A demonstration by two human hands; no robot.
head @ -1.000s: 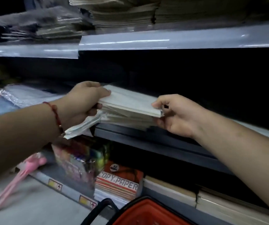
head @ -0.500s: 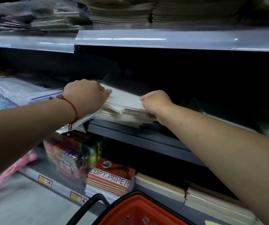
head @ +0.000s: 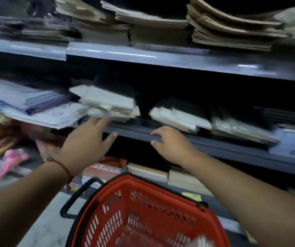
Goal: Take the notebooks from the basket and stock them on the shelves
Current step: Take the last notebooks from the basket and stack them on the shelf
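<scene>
A stack of pale notebooks (head: 107, 102) lies on the middle shelf (head: 205, 145), overhanging its front edge a little. My left hand (head: 88, 139) hovers just below and in front of that stack, fingers spread and holding nothing. My right hand (head: 169, 143) hangs in front of the shelf's edge with its fingers loosely bent, also holding nothing. A red basket (head: 143, 211) with a black handle stands below my arms. Something pale shows blurred at the basket's lower right corner.
More notebook stacks (head: 177, 116) and wrapped packs (head: 241, 129) lie to the right on the same shelf, plastic-wrapped sheets (head: 27, 100) to the left. Brown paper piles (head: 161, 25) fill the upper shelf. Copy paper packs (head: 105, 170) sit on the bottom shelf, pink items (head: 9, 161) at the left.
Both hands have let go of the notebook stack and drawn back below the shelf edge. The stack now rests on the shelf. The view has tilted down, showing more of the basket.
</scene>
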